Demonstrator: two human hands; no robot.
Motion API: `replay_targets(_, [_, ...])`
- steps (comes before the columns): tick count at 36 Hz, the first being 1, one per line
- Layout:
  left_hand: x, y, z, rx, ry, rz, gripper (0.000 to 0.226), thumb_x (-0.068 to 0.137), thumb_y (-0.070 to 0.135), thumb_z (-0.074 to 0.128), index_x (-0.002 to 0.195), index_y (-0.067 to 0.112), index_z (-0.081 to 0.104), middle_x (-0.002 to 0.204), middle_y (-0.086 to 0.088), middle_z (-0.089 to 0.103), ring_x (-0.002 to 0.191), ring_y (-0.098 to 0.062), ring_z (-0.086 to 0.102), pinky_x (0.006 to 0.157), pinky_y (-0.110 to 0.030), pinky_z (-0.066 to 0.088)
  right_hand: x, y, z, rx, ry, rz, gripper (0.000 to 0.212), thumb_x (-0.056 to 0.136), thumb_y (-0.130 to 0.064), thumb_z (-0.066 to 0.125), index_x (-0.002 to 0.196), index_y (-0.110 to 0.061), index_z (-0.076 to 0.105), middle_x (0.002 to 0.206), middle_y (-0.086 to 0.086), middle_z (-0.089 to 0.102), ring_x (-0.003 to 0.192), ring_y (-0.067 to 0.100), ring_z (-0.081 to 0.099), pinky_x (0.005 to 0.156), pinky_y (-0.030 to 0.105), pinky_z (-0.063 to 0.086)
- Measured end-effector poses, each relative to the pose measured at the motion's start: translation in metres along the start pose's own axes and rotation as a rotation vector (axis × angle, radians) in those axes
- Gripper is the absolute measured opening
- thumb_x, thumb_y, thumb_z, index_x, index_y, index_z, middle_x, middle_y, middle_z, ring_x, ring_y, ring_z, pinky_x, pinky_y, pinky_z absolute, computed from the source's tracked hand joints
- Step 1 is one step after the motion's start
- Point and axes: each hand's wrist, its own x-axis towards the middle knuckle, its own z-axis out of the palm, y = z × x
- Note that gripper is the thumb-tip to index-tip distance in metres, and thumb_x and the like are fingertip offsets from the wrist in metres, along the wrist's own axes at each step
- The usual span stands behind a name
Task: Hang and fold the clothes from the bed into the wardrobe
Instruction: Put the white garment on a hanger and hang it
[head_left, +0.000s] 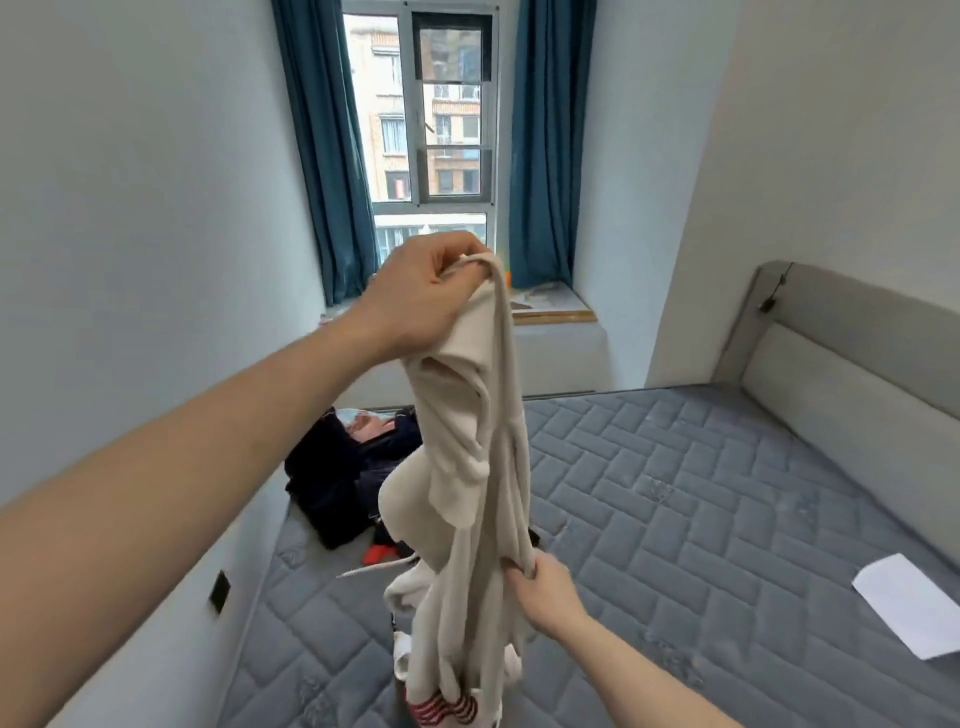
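Both hands' fingers pinch the cream garment (483, 467) — left hand (421, 296) high, right hand (545, 592) low.

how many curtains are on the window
2. One blue curtain hangs at the window's left side, the other blue curtain at its right. Both are drawn back from the glass.

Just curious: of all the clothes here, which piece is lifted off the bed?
The beige knit garment, gripped by the left hand at the top and the right hand lower down. The dark clothes pile lies on the grey quilted mattress.
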Motion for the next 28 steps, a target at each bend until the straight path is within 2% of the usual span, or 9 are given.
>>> replay_targets(3, [0.007,-0.041,-0.042,0.258,0.156,-0.012,0.019,0.098,0.034,0.05,0.092,0.035,0.068,0.085,0.02,0.068,0.085,-0.009,0.061,0.076,-0.034,0.046,0.009,-0.035,-0.033,0.075,0.076,-0.062,0.032,0.094,-0.014,0.051,0.065,-0.026,0.059,0.069,-0.017,0.062,0.076,0.01,0.056,0.059,0.018,0.04])
replay_targets(5, [0.003,-0.081,-0.067,0.469,0.194,-0.105,0.023,0.1,0.036,0.047,0.105,0.03,0.068,0.102,0.001,0.073,0.095,-0.028,0.063,0.077,-0.038,0.047,0.009,-0.064,-0.062,0.206,0.16,-0.104,0.03,0.095,-0.019,0.051,0.071,-0.025,0.068,0.072,-0.019,0.069,0.073,0.003,0.06,0.062,0.019,0.044])
replay_targets(10, [-0.035,-0.163,-0.091,0.812,-0.005,-0.31,0.024,0.103,0.034,0.044,0.109,0.023,0.065,0.106,-0.009,0.071,0.094,-0.035,0.063,0.07,-0.037,0.038,-0.007,-0.142,-0.117,0.365,0.154,-0.193,0.028,0.093,-0.028,0.054,0.078,-0.032,0.078,0.077,-0.011,0.076,0.067,0.0,0.068,0.058,0.018,0.05])
replay_targets(14, [-0.071,-0.183,-0.075,0.89,-0.154,-0.431,0.021,0.1,0.027,0.047,0.112,0.023,0.064,0.116,-0.006,0.064,0.103,-0.032,0.061,0.086,-0.042,0.046,-0.02,-0.172,-0.128,0.439,0.058,-0.129,0.028,0.095,-0.029,0.057,0.081,-0.026,0.08,0.085,-0.003,0.079,0.073,0.009,0.073,0.066,0.026,0.055])
replay_targets(17, [-0.1,-0.164,-0.041,0.688,-0.202,-0.437,0.021,0.092,0.026,0.062,0.112,0.024,0.06,0.119,-0.003,0.058,0.108,-0.027,0.058,0.091,-0.039,0.046,-0.027,-0.181,-0.128,0.536,0.059,-0.07,0.026,0.099,-0.031,0.055,0.099,-0.018,0.077,0.093,0.004,0.079,0.084,0.018,0.075,0.073,0.033,0.057])
replay_targets(21, [-0.16,-0.105,0.024,0.162,-0.43,-0.323,0.02,0.08,0.032,0.071,0.094,0.036,0.057,0.094,0.013,0.065,0.084,-0.008,0.063,0.078,-0.031,0.054,-0.03,-0.186,-0.119,0.659,0.067,0.005,0.031,0.103,-0.03,0.053,0.114,-0.007,0.071,0.108,0.014,0.076,0.099,0.029,0.072,0.087,0.042,0.057])
replay_targets(25, [-0.22,-0.068,0.088,-0.007,-0.894,-0.321,0.077,0.062,0.076,0.077,0.128,0.048,0.047,0.116,0.029,0.057,0.097,0.004,0.061,0.088,-0.025,0.054,-0.029,-0.187,-0.107,0.738,0.077,0.056,0.029,0.103,-0.031,0.054,0.117,-0.009,0.068,0.11,0.013,0.074,0.103,0.03,0.07,0.093,0.047,0.056])
replay_targets(26, [-0.23,-0.065,0.102,-0.045,-0.91,-0.357,0.083,0.059,0.079,0.077,0.13,0.049,0.044,0.12,0.027,0.056,0.101,0.002,0.06,0.09,-0.026,0.053,-0.03,-0.188,-0.104,0.756,0.075,0.067,0.028,0.103,-0.031,0.055,0.114,-0.01,0.068,0.106,0.011,0.075,0.1,0.028,0.07,0.09,0.044,0.057])
replay_targets(28, [-0.242,-0.063,0.128,-0.18,-0.783,-0.444,0.06,0.068,0.071,0.078,0.115,0.054,0.047,0.116,0.018,0.063,0.097,-0.002,0.06,0.088,-0.029,0.054,-0.031,-0.188,-0.1,0.79,0.069,0.078,0.025,0.103,-0.031,0.056,0.11,-0.011,0.069,0.1,0.008,0.075,0.093,0.024,0.07,0.085,0.041,0.057])
